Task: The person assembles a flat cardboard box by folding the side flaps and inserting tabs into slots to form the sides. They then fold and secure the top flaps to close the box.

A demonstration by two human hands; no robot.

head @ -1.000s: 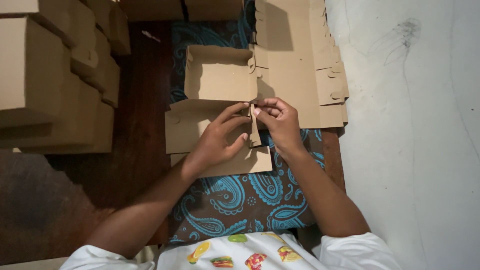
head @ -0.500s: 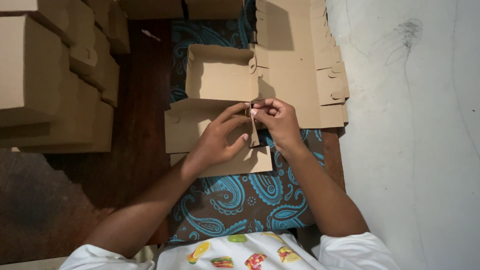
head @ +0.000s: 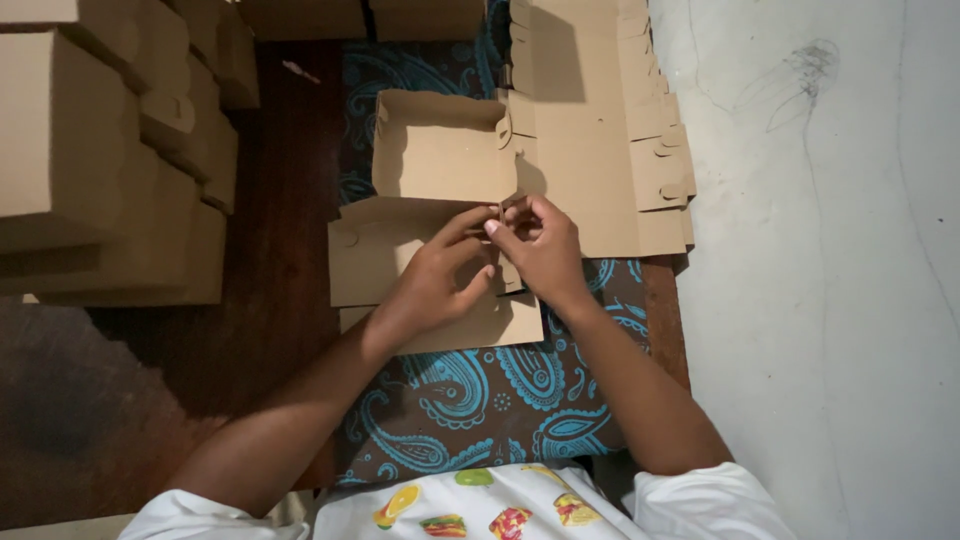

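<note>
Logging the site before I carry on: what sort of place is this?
Likely a home floor used for box folding: a patterned cloth under a half-folded box, flat blanks by a white wall, and finished boxes stacked left.

Tight at the centre: left hand (head: 440,275) and right hand (head: 540,250) crowded together over the half-folded carton (head: 440,160), fingertips touching at its right corner. Blocked on the left by stacked brown boxes (head: 100,160), rising high. Open lane between that stack and the carton, down the dark wooden floor (head: 285,200). Hemmed in on the right by flat cardboard sheets (head: 600,130) lying against the pale wall (head: 820,280). Room near the body over the paisley cloth (head: 480,400). Far end probably shut off by more boxes, too dim to tell.
</note>
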